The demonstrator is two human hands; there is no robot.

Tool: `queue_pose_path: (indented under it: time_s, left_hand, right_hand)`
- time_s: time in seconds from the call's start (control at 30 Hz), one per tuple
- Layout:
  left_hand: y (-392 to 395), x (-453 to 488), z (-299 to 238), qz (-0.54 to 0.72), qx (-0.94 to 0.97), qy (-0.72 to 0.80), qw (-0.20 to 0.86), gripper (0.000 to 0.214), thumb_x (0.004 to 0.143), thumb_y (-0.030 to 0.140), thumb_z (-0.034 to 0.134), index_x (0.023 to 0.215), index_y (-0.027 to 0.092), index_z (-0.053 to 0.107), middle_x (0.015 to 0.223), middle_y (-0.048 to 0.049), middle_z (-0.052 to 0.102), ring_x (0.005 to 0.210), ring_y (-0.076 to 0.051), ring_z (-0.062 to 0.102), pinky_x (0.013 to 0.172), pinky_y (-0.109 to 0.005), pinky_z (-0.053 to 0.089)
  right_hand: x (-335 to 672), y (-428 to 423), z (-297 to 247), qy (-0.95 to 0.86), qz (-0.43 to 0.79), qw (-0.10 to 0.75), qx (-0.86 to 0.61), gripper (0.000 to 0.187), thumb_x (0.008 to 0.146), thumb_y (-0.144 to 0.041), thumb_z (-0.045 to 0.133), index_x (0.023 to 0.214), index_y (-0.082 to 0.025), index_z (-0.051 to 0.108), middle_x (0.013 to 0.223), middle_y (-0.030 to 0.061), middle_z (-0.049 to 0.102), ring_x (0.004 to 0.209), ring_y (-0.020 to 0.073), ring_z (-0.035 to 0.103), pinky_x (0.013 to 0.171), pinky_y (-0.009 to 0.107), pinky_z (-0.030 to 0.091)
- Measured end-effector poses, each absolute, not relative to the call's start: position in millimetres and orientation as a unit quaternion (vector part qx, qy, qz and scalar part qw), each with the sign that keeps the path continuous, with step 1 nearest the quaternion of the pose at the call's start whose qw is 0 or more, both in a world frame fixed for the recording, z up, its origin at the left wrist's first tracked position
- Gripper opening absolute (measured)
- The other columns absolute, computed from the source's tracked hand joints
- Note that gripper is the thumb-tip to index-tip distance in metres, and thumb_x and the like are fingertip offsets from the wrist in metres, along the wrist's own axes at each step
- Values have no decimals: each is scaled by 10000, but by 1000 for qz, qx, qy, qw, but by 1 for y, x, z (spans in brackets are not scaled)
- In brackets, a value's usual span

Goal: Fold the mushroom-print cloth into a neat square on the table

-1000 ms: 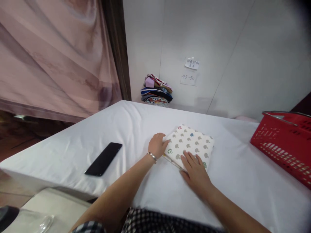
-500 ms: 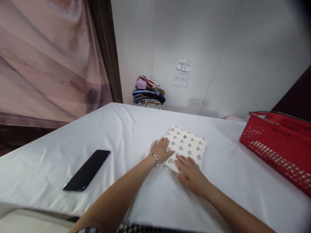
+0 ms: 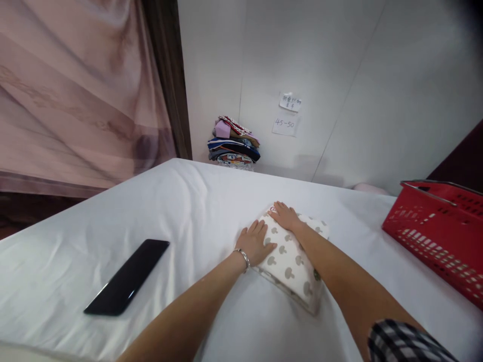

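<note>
A folded white cloth with small mushroom prints (image 3: 290, 261) lies on a white sheet (image 3: 188, 211). My left hand (image 3: 256, 242), with a bracelet at the wrist, rests flat on the cloth's left edge, fingers stretched out. My right hand (image 3: 286, 215) reaches across and lies flat on the far left corner of the cloth, fingers spread. Neither hand holds anything.
A black phone (image 3: 127, 283) lies on the sheet to the left. A red plastic basket (image 3: 437, 234) stands at the right. A stack of folded clothes (image 3: 234, 143) sits against the far wall, under two paper notes (image 3: 287, 114). A pink curtain (image 3: 75, 90) hangs at left.
My right hand has moved from the near edge of the cloth to its far corner. The left hand has slid onto the cloth. The cloth has shifted slightly.
</note>
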State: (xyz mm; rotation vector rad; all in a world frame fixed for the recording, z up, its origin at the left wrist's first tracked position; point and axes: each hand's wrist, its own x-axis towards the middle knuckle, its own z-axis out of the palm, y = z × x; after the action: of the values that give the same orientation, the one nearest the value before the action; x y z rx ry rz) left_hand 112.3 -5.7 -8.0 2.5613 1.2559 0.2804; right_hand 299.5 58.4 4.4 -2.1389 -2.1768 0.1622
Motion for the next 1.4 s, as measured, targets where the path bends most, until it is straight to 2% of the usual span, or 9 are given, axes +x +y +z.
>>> queue_pose_path:
  time_s: [0.37,0.7,0.77,0.87,0.97,1.07,1.2,1.3,1.4]
  left_hand:
    - [-4,113,-10,99,884,437,135,674,830,602,289,1385,220,295,1487,-33,206,1367,-256,118,1035,-463,261]
    - [-5,112,-6,98,880,438,153,654,830,577,306,1382,227,293,1491,-30,189,1369,-242,117,1035,-465,260]
    - [-5,112,-6,97,881,437,155,653,830,579,300,1382,230,289,1493,-29,182,1370,-240,115,1031,-467,267]
    - [-4,113,-6,96,879,441,156,643,832,577,303,1377,234,296,1492,-28,187,1369,-239,120,1027,-475,268]
    - [-5,114,-7,114,871,451,158,614,834,567,328,1356,243,335,1481,-26,226,1366,-243,134,1024,-460,274]
    - [-3,112,-6,160,848,477,168,565,842,524,367,1328,237,378,1464,-36,273,1332,-234,238,1014,-390,301]
    - [5,102,-1,168,804,535,198,521,855,489,355,1280,198,437,1320,-97,482,1148,-240,488,918,-340,384]
    - [10,96,4,133,792,561,201,478,845,490,357,1193,199,508,1174,-110,591,1038,-263,557,830,-352,423]
    - [12,95,7,110,795,565,191,433,844,476,348,1077,182,564,1114,-122,613,982,-265,579,788,-344,428]
  right_hand:
    - [303,61,-3,-706,60,35,-705,610,896,-523,244,1392,-167,250,1484,90,196,1355,242,152,1053,462,168]
    - [331,-43,0,-709,11,46,-704,466,901,-471,305,1278,-236,447,1418,73,355,1328,252,246,1043,534,157]
    - [345,-68,-9,-673,0,90,-734,463,895,-471,320,1264,-235,471,1423,73,346,1332,260,239,1042,550,173]
    - [364,-94,-27,-580,25,231,-781,569,854,-525,389,1310,-190,440,1448,118,282,1329,287,244,1030,517,266]
    - [374,-104,-43,-501,96,397,-763,678,802,-559,476,1378,-225,345,1399,119,374,1246,291,400,963,464,397]
    - [372,-105,-46,-447,192,506,-712,760,787,-519,534,1424,-245,225,1332,109,468,1136,275,521,878,421,483]
    - [363,-104,-38,-405,281,554,-671,829,805,-465,535,1448,-255,56,1396,110,382,1114,264,542,801,390,531]
    - [359,-104,-33,-388,332,558,-654,843,797,-430,552,1444,-285,30,1401,105,375,1090,267,558,788,411,534]
    - [364,-94,-26,-370,367,552,-650,898,750,-341,598,1444,-245,37,1388,120,394,1099,266,549,844,417,507]
